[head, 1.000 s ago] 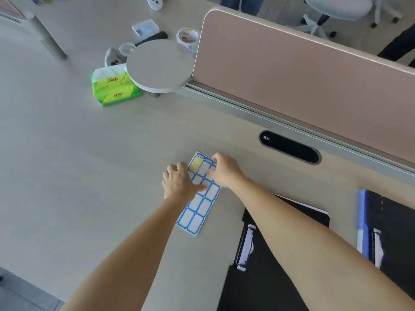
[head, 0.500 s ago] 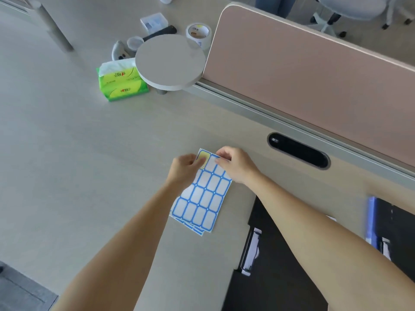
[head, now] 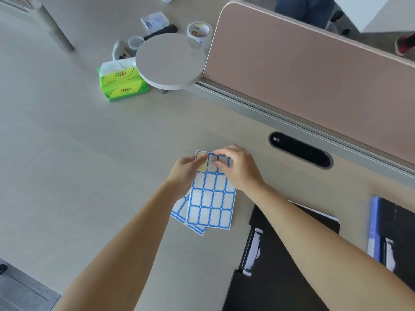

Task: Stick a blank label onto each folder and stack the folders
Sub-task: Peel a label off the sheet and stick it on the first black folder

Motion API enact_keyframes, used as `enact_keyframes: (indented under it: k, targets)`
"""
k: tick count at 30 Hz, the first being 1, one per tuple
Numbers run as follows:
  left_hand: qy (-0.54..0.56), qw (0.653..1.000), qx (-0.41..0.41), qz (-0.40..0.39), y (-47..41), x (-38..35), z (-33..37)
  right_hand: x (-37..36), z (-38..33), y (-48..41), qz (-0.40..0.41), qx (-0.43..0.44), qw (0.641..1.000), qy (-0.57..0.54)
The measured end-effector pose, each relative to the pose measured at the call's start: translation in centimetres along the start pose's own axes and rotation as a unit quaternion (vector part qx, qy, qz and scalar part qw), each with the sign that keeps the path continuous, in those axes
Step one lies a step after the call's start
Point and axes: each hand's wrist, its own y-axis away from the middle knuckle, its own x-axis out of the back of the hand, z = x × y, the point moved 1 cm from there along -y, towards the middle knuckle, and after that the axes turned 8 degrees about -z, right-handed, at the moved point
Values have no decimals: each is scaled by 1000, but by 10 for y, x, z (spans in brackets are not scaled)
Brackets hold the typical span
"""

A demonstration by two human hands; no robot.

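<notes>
A sheet of blue-bordered blank labels (head: 211, 199) is lifted off the desk, with more label sheets (head: 179, 209) lying under it. One top-left cell shows yellow backing where a label is gone. My left hand (head: 185, 172) pinches the sheet's top-left corner. My right hand (head: 238, 168) rests its fingertips on the top row of labels. A black folder (head: 276, 265) with a white clip lies at lower right under my right forearm. A second black folder with a blue spine (head: 375, 227) lies at the far right.
A pink divider panel (head: 303, 81) runs along the desk's back with a black cable slot (head: 301, 150) below it. A round white stand (head: 170, 60), green tissue pack (head: 122, 81), tape roll (head: 199, 32) and small items sit at the back left.
The top label sheet has been lifted and turned away from the sheets beneath it. Both hands shifted to its top edge, my right fingertips now on the top row.
</notes>
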Motion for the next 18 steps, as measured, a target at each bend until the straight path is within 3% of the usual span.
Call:
enact_keyframes:
  k: [12, 18]
  targets:
    - [-36, 999, 6, -2, -16, -2, -11, 8, -4, 2, -32, -37, 995, -82]
    - [-33, 999, 31, 4, -28, 5, -19, 5, 2, 5, -7, 10, 1000, 10]
